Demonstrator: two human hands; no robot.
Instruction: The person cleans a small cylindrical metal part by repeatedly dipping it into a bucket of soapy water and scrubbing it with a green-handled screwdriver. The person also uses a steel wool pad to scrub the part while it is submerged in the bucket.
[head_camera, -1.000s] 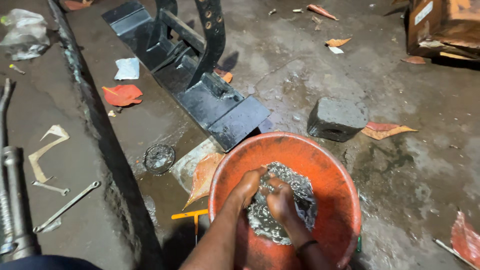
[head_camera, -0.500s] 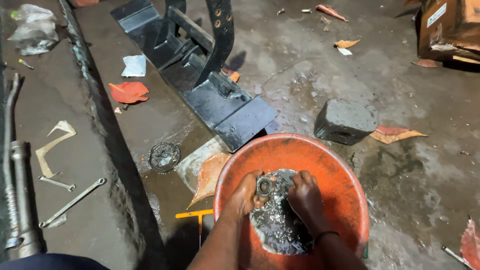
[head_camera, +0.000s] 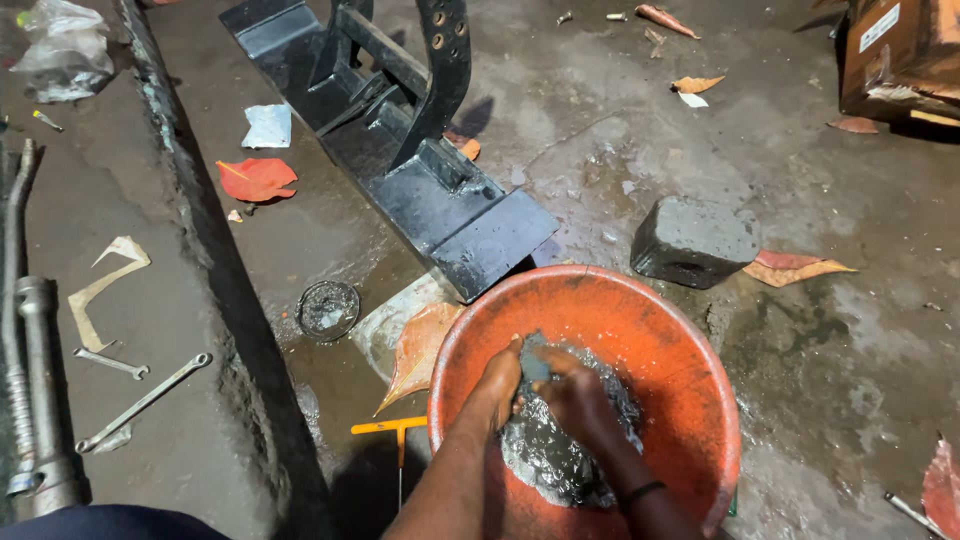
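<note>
Orange plastic basin (head_camera: 690, 330) is sitting on the wet concrete floor (head_camera: 620, 160), holding dark, foamy liquid (head_camera: 555, 450). Both hands are working inside it. Left hand (head_camera: 497, 385) and right hand (head_camera: 570, 395) are closing together around a small grey metal part (head_camera: 533, 358), which is showing just above the liquid near the basin's middle. Fingers are curling tight on it from either side; how much of the part lies under the palms cannot be told.

Progress, as judged: washing is under way, not finished. The part is looking wet and still partly grimy, and the liquid is looking dirty.

Around the basin: a black metal frame (head_camera: 440, 190) is lying just beyond the rim, a grey stone block (head_camera: 693, 240) is resting to the right, and two spanners (head_camera: 140, 400) are lying on the raised ledge, well apart to the left.
</note>
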